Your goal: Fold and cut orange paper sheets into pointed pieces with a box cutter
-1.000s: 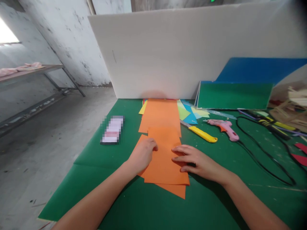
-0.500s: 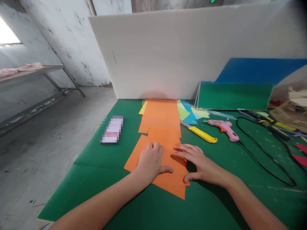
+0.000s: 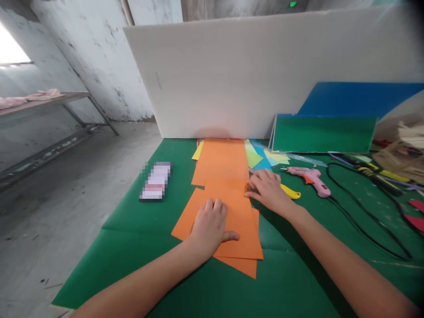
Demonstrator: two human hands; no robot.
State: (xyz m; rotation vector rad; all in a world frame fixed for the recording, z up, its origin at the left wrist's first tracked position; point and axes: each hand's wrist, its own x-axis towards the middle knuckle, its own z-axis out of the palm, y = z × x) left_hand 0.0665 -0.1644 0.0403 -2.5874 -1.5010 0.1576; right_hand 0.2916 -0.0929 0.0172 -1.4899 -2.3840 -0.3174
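Observation:
Several orange paper sheets (image 3: 236, 240) lie overlapping in front of me, one on top of the others and askew to them. My left hand (image 3: 210, 225) rests on the top sheet, thumb stretched to the right and fingers pointing away, pressing on the paper without gripping it. At the right edge of the paper, my right hand (image 3: 270, 190) has its thumb and fingertips closed around the corner of the farther orange sheet (image 3: 221, 161). Behind that hand, a yellow utility knife (image 3: 290, 192) is mostly hidden.
A pink glue gun (image 3: 311, 177) with a black cord lies to the right. On the left is a blurred phone (image 3: 155, 181). A white board (image 3: 232, 79) stands at the back, with a green panel (image 3: 324, 134) leaning at its right. Coloured paper scraps (image 3: 254, 158) lie beneath the orange sheets.
My right hand has moved up and away from the near right edge to the farther sheet's corner, its fingers drawing together and covering most of the knife. My left hand has stayed in place.

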